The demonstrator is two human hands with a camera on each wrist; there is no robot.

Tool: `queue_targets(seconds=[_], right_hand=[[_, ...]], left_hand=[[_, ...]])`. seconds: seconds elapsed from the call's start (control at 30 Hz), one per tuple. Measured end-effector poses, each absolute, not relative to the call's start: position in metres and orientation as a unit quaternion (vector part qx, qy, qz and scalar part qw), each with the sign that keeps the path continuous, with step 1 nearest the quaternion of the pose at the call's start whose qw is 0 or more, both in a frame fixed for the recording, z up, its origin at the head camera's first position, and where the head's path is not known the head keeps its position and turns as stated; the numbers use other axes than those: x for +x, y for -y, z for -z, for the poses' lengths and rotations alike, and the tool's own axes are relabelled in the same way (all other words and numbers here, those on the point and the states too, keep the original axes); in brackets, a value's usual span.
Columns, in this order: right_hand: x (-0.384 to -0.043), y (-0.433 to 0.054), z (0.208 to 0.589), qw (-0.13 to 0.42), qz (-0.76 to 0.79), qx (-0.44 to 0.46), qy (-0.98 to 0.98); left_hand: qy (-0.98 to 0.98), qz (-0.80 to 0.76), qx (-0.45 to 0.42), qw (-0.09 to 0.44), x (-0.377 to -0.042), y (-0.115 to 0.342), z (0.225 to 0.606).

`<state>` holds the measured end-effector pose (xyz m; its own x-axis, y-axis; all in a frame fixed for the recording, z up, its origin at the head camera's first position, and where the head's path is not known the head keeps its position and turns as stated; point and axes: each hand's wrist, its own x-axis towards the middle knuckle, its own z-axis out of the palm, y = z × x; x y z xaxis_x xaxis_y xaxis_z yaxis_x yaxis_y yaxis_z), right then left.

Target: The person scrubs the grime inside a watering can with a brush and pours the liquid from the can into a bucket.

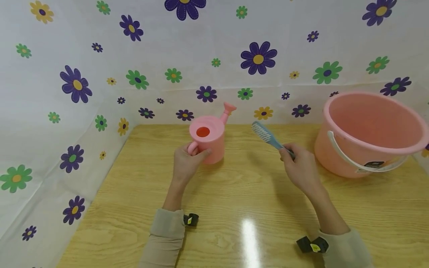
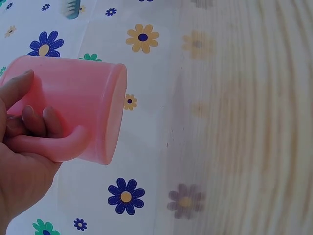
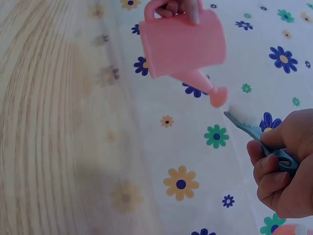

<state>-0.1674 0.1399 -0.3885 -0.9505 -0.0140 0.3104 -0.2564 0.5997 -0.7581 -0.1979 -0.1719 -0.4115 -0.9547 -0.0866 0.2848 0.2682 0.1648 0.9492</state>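
Observation:
My left hand [image 1: 188,163] grips the handle of a pink watering can [image 1: 214,147], fingers curled through the loop and thumb along its side. In the left wrist view the can's base [image 2: 115,115] shows above the table. Its spout [image 3: 198,83] slants toward the brush in the right wrist view. My right hand [image 1: 301,169] holds a blue brush [image 1: 273,141] by its handle, fingers wrapped round it. The brush's white bristles [image 3: 244,116] face up, and its head is apart from the can's spout.
A large pink bucket [image 1: 321,149] with a white handle [image 1: 348,160] stands at the right of the wooden table [image 1: 214,230]. Behind and to the left hangs a white sheet [image 1: 100,67] printed with flowers. Black wrist cameras [image 1: 311,245] sit at both cuffs.

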Motion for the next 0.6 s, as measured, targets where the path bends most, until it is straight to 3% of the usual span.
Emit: queue_targets(seconds=[0.6], right_hand=[[-0.151,-0.128,0.373,0.161,-0.443,0.131,0.872]], left_hand=[[0.772,0.620,-0.072,0.118,-0.195,0.158,0.414]])
